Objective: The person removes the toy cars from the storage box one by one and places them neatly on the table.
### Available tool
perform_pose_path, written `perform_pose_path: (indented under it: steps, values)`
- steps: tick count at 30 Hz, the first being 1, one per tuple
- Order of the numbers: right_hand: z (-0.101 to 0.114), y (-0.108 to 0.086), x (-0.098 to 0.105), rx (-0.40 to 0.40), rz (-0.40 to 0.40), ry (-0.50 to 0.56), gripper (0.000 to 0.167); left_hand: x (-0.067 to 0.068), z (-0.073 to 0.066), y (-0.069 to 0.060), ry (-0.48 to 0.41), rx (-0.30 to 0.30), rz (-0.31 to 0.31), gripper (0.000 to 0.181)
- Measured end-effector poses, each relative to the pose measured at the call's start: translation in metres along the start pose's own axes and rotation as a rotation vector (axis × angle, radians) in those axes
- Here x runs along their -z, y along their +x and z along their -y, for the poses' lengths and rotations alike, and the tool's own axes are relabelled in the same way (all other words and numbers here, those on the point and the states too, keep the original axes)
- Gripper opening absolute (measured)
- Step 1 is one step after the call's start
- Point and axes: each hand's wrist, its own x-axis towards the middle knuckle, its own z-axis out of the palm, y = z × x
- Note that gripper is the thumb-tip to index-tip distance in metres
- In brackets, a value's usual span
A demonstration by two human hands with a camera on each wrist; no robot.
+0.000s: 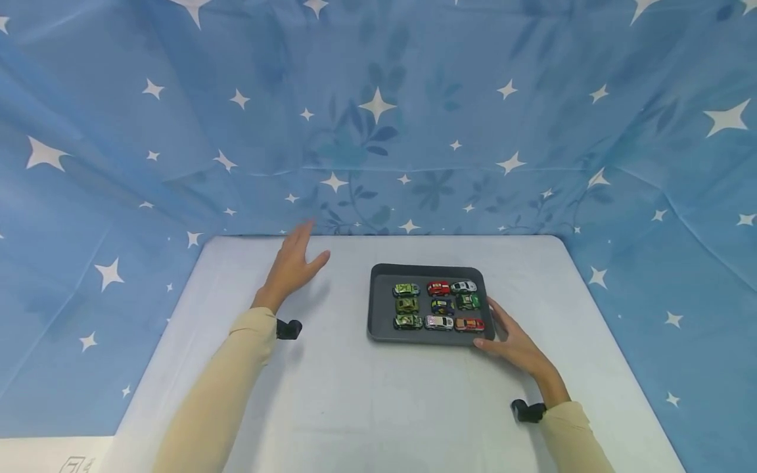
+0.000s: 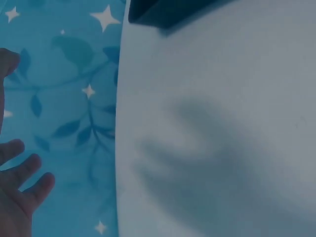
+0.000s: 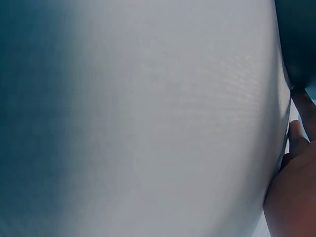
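A dark grey rectangular tray (image 1: pixel 381 309) lies on the white table, with several toy cars in rough rows toward its right side. Among them are a red car (image 1: pixel 438 288), a dark blue one (image 1: pixel 442 306) and a white one (image 1: pixel 439 322). My right hand (image 1: pixel 514 345) grips the tray's near right corner, thumb on the front edge and fingers along the right side. Left of the tray, my left hand (image 1: pixel 291 266) is held above the table with fingers extended, touching nothing. The left wrist view shows its spread fingers (image 2: pixel 38 193) and a dark tray corner (image 2: pixel 168 15).
The white tabletop (image 1: pixel 378 407) stretches around the tray. Blue cloth (image 1: pixel 378 144) with white stars hangs behind the table and along both sides. Each wrist wears a small black camera, one on the left (image 1: pixel 288 330) and one on the right (image 1: pixel 528 411).
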Motion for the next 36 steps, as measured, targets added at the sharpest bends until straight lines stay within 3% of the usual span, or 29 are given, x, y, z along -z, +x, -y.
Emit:
perform_pose_path:
  steps: [6,12,16,21,27,36]
  values:
    - [0.003,0.005,0.0,0.02,-0.001,0.001,0.112,-0.016,-0.028,0.023,-0.058,-0.025,0.058,0.082]
    - [0.004,0.008,0.0,0.031,0.003,0.01,0.111,-0.031,-0.055,0.042,-0.084,-0.089,0.097,0.081]
    - [0.001,0.003,0.001,0.04,0.001,0.009,0.111,-0.051,-0.079,0.056,-0.108,-0.145,0.141,0.08]
    - [-0.008,-0.009,0.006,0.031,-0.015,-0.002,0.111,-0.085,-0.112,0.069,-0.123,-0.205,0.227,0.081]
    - [-0.007,-0.009,0.007,0.036,-0.011,0.002,0.111,-0.119,-0.14,0.074,-0.174,-0.254,0.284,0.079]
    - [-0.001,-0.002,0.002,0.038,0.009,-0.006,0.109,-0.16,-0.162,0.072,-0.161,-0.317,0.359,0.068]
